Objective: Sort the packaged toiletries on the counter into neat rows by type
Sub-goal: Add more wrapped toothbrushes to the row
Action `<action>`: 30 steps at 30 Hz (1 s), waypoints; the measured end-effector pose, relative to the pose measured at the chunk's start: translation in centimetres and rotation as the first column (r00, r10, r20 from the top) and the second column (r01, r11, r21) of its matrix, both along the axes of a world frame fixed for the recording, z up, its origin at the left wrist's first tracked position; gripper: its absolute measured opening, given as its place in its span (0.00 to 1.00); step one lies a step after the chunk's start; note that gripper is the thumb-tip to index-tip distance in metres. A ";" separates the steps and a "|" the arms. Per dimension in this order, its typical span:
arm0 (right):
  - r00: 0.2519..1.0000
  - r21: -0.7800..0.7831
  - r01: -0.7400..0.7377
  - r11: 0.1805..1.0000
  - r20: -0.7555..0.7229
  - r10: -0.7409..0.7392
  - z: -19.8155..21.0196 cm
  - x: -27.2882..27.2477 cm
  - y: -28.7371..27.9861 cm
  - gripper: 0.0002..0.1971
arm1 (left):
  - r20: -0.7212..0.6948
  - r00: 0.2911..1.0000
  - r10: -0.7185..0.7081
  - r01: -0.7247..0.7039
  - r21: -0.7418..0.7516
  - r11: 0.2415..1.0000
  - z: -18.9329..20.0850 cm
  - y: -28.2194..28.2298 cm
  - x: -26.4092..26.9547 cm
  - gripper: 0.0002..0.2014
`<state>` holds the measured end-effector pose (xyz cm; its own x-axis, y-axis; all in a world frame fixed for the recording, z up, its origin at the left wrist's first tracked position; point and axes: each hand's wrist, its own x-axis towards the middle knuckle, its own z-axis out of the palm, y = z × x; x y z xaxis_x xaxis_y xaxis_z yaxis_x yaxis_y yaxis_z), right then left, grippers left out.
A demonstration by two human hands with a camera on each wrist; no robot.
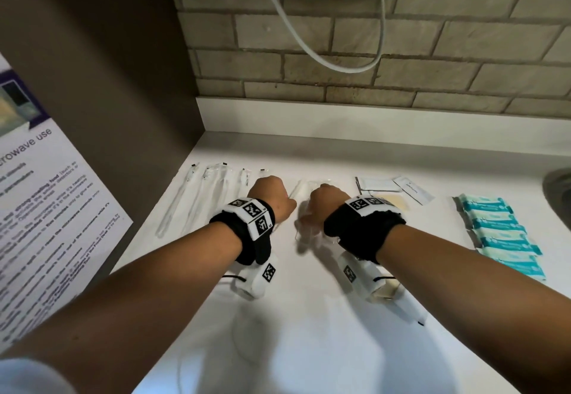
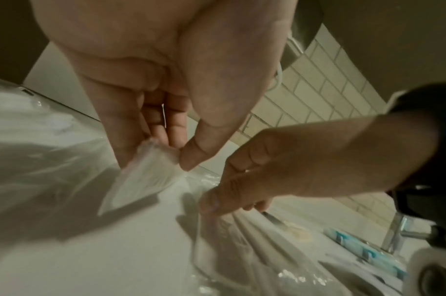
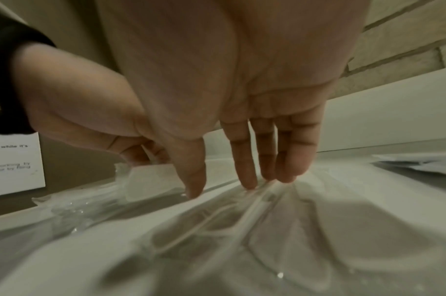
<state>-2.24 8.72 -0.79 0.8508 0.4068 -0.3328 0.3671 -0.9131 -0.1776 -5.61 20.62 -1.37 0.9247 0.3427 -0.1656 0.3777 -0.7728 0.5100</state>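
My left hand pinches the top edge of a small white packet between thumb and fingers, its lower end near the white counter. Just to the right, my right hand has its fingers straight, tips pressing on a pile of clear-wrapped packets. In the head view both hands, left and right, sit side by side at mid-counter and hide their fingers. A row of clear-wrapped toothbrushes lies to the left. Teal packets are lined up at the right.
White sachets and a tan sachet lie beyond my right wrist. A sink rim shows at the right edge. A brown side panel with a printed notice bounds the left, and a brick wall with hanging cables stands behind.
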 end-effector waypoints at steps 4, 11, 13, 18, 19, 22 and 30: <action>0.996 0.012 0.088 0.996 -0.032 -0.087 -0.8 0.0 0.2 0.19 | -0.051 0.998 0.027 -0.029 -0.046 0.998 -0.5 -0.5 0.2 0.11; 0.982 0.021 0.153 0.988 -0.112 -0.150 -0.4 0.9 0.2 0.19 | -0.059 0.994 0.096 -0.103 -0.131 0.986 -1.1 1.5 0.1 0.08; 0.980 0.024 0.171 0.985 -0.108 -0.167 -0.3 1.3 -0.1 0.23 | -0.064 0.994 0.090 -0.099 -0.162 0.982 -1.3 1.9 0.1 0.06; 0.983 0.077 0.176 0.981 -0.057 -0.172 0.4 1.8 -0.7 0.15 | -0.049 0.993 0.105 -0.113 -0.196 0.974 -2.1 2.0 -0.3 0.12; 0.985 0.084 0.171 0.982 -0.030 -0.169 0.4 1.9 -0.8 0.11 | -0.042 0.994 0.100 -0.106 -0.181 0.978 -2.3 2.0 -0.3 0.13; 0.982 0.121 0.181 0.976 0.024 -0.185 0.6 2.3 -1.2 0.16 | -0.029 0.997 0.069 -0.072 -0.124 0.990 -1.9 1.9 -0.2 0.11; 0.972 0.214 0.225 0.951 0.023 -0.235 2.5 2.9 -1.8 0.07 | -0.009 0.999 0.051 -0.051 -0.119 0.992 -1.2 2.2 0.0 0.12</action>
